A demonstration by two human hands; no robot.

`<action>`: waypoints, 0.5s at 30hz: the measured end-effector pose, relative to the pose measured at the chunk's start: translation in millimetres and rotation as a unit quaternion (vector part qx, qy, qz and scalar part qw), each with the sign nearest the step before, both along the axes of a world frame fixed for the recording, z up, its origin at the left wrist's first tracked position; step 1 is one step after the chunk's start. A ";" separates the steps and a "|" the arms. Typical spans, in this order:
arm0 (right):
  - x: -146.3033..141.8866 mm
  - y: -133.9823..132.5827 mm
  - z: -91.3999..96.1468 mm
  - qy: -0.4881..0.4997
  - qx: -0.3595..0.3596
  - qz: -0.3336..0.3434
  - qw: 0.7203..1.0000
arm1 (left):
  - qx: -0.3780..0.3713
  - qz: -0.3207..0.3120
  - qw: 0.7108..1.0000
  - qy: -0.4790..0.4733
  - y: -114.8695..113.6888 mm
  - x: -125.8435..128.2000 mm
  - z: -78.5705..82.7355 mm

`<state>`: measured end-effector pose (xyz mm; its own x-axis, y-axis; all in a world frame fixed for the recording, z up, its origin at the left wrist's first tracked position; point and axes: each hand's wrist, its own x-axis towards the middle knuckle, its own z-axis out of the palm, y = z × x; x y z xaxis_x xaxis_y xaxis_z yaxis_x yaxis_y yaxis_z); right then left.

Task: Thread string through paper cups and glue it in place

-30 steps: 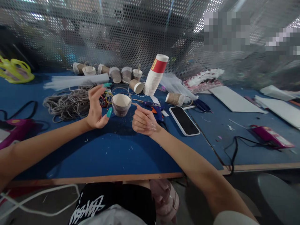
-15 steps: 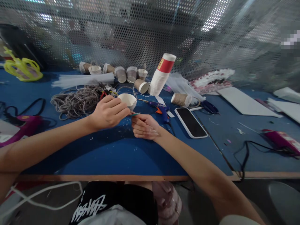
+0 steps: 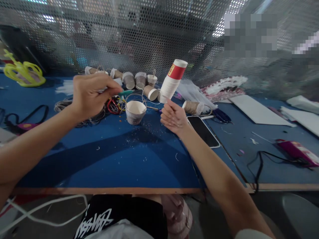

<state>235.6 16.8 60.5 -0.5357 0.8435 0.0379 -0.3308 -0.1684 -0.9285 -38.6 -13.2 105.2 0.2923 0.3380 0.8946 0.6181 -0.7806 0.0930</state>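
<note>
My left hand [image 3: 93,93] is raised above the grey cord [image 3: 64,104], its thumb and fingers pinching a slim teal piece [image 3: 126,92] whose kind I cannot make out. Just beyond the piece's tip stands a small paper-cup basket [image 3: 134,118], upright, wrapped in greyish material with a thin looped handle. My right hand [image 3: 174,118] is curled closed to the right of the basket, over the blue glue gun [image 3: 154,108]. Only the gun's nozzle end shows past the fingers. Whether the fingers grip the gun or something small is hidden.
Behind stand a leaning stack of paper cups [image 3: 171,81] and several wrapped cups [image 3: 141,80]. A phone [image 3: 204,131] lies near the right wrist. Dark blue-handled scissors [image 3: 221,115], a purple glue gun [image 3: 297,151] with its cable, and a yellow crown-shaped object [image 3: 25,73] lie farther out.
My hands, together before in front of the basket, have parted. The left moved up and left with the teal piece; the right moved right and up over the blue glue gun.
</note>
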 end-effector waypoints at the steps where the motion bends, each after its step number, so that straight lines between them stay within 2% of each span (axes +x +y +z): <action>1: -3.1 0.8 -2.0 -0.035 0.045 -0.080 0.995 | -0.024 0.016 0.999 -0.025 0.0 -1.9 3.6; 3: -12.0 1.7 -10.1 -0.089 0.146 -0.201 0.965 | -0.069 0.053 0.995 -0.058 1.2 -3.2 7.2; 6: -24.4 3.4 -25.1 -0.152 0.219 -0.285 0.921 | -0.118 0.112 0.984 -0.071 7.6 -4.9 6.2; 8: -30.5 4.6 -33.3 -0.212 0.257 -0.261 0.906 | -0.151 0.140 0.978 -0.043 15.2 -8.6 3.3; 10: -36.4 5.6 -39.8 -0.253 0.283 -0.203 0.902 | -0.190 0.154 0.970 -0.003 25.0 -13.5 -0.6; 12: -42.9 6.7 -45.4 -0.262 0.299 -0.153 0.905 | -0.228 0.156 0.960 0.047 35.4 -17.8 -5.5; 15: -50.9 9.2 -52.0 -0.248 0.295 -0.133 0.913 | -0.257 0.140 0.950 0.112 48.0 -21.3 -13.8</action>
<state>184.7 26.0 8.5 -0.3892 0.8572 0.3373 0.1985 0.4356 -0.8780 -59.9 34.8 91.4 0.2897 0.8061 0.5160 0.8443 -0.4692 0.2590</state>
